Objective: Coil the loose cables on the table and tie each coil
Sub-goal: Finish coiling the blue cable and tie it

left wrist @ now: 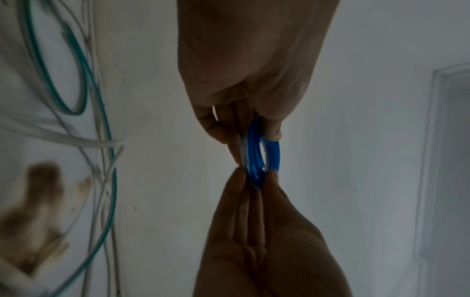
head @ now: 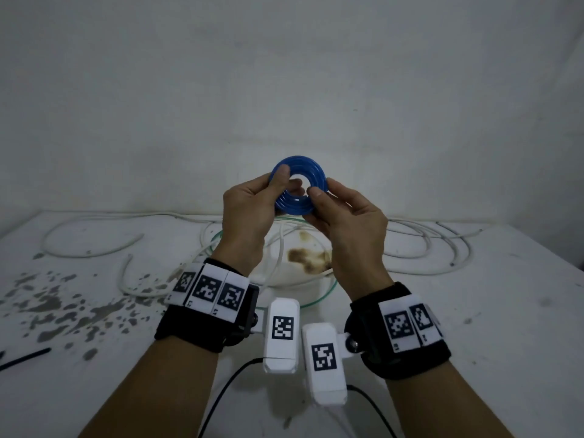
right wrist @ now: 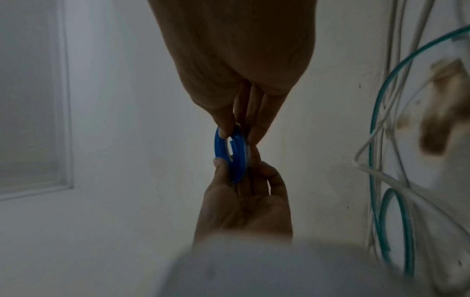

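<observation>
A blue cable wound into a small flat coil (head: 311, 172) is held up above the table, in front of the wall. My left hand (head: 286, 181) pinches its left side, thumb in front and fingers behind. My right hand (head: 319, 200) pinches the lower right side the same way. The left wrist view has the coil (left wrist: 269, 158) edge-on between the left hand (left wrist: 251, 132) above and the right hand (left wrist: 257, 178) below. In the right wrist view the coil (right wrist: 221, 150) sits between the right hand (right wrist: 239, 130) above and the left hand (right wrist: 237, 170) below. I see no tie on it.
Loose white cables (head: 94, 245) (head: 436, 254) sprawl over the white table (head: 505, 311), with a thin green cable (head: 316, 298) looped under my wrists. A black strip (head: 25, 358) lies at the left edge. A brown stain (head: 306, 257) and grey spots mark the top.
</observation>
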### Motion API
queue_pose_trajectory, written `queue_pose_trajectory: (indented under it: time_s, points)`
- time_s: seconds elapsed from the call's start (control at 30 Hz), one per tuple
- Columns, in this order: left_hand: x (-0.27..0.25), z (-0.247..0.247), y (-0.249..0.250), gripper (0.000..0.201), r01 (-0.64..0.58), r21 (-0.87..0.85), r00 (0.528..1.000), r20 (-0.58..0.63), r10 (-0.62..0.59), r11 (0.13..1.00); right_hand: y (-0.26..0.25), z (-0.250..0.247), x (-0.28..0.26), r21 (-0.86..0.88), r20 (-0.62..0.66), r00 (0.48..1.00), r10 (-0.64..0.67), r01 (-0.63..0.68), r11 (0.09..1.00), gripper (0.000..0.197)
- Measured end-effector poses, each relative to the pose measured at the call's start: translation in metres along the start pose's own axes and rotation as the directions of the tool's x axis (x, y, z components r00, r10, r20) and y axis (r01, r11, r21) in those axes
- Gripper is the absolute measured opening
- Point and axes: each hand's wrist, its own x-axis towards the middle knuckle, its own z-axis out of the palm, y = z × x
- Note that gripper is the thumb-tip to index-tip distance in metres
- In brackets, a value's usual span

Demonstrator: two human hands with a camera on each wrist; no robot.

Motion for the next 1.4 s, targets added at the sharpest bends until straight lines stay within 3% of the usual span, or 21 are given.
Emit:
queue_pose_trajectory:
  time_s: [0.1, 0.23, 0.3, 0.37, 0.6, 0.73, 0.8, 0.83, 0.9, 0.97, 1.2, 1.3, 1.4]
  points:
    - [-0.005, -0.016, 0.010, 0.021, 0.008, 0.158, 0.998, 0.063, -0.018, 0.987, -0.003, -0.004, 0.003, -0.114, 0.030, 0.999, -0.031, 0.034, 0.993, 0.020]
    - [-0.020, -0.050, 0.031, 0.020, -0.159, 0.354, 0.972, 0.217, 0.084, 0.922, -0.009, -0.001, -0.006, -0.291, 0.213, 0.977, 0.033, 0.031, 0.956, 0.017]
    - [-0.036, -0.066, 0.037, 0.019, -0.265, 0.430, 0.938, 0.322, 0.127, 0.863, -0.009, 0.006, -0.017, -0.368, 0.301, 0.949, 0.094, 0.024, 0.930, 0.014]
    - [-0.055, -0.089, 0.042, 0.020, -0.316, 0.481, 0.926, 0.345, 0.155, 0.818, -0.006, 0.022, -0.032, -0.426, 0.387, 0.908, 0.163, 0.019, 0.904, 0.014]
    - [-0.117, -0.188, 0.079, 0.017, -0.227, 0.576, 0.966, 0.031, 0.256, 0.785, 0.034, 0.109, -0.099, -0.460, 0.610, 0.729, 0.311, 0.006, 0.888, 0.020]
    - [-0.143, -0.249, 0.106, 0.017, -0.144, 0.633, 0.950, -0.127, 0.286, 0.761, 0.066, 0.156, -0.135, -0.513, 0.588, 0.693, 0.416, -0.077, 0.855, 0.032]
    - [-0.156, -0.275, 0.117, 0.017, -0.093, 0.656, 0.936, -0.199, 0.290, 0.749, 0.086, 0.171, -0.146, -0.656, 0.634, 0.628, 0.451, 0.128, 0.744, 0.028]
    - [-0.162, -0.286, 0.122, 0.017, -0.073, 0.665, 0.929, -0.225, 0.292, 0.743, 0.096, 0.177, -0.151, -0.709, 0.673, 0.555, 0.489, 0.296, 0.640, 0.025]
    - [-0.173, -0.304, 0.129, 0.018, -0.048, 0.672, 0.922, -0.255, 0.292, 0.739, 0.110, 0.187, -0.164, -0.701, 0.694, 0.407, 0.594, 0.570, 0.428, 0.021]
    - [-0.181, -0.317, 0.133, 0.019, -0.030, 0.675, 0.920, -0.269, 0.284, 0.738, 0.120, 0.199, -0.179, -0.633, 0.695, 0.343, 0.632, 0.709, 0.311, 0.021]
    - [-0.190, -0.343, 0.132, 0.021, 0.037, 0.641, 0.933, -0.296, 0.202, 0.767, 0.153, 0.233, -0.199, -0.575, 0.636, 0.323, 0.701, 0.804, 0.152, 0.027]
    - [-0.189, -0.349, 0.131, 0.020, 0.057, 0.633, 0.934, -0.307, 0.182, 0.772, 0.161, 0.240, -0.197, -0.565, 0.636, 0.318, 0.703, 0.812, 0.144, 0.014]
    - [-0.189, -0.351, 0.130, 0.021, 0.060, 0.630, 0.935, -0.307, 0.178, 0.774, 0.152, 0.239, -0.195, -0.546, 0.684, 0.321, 0.655, 0.820, 0.169, 0.015]
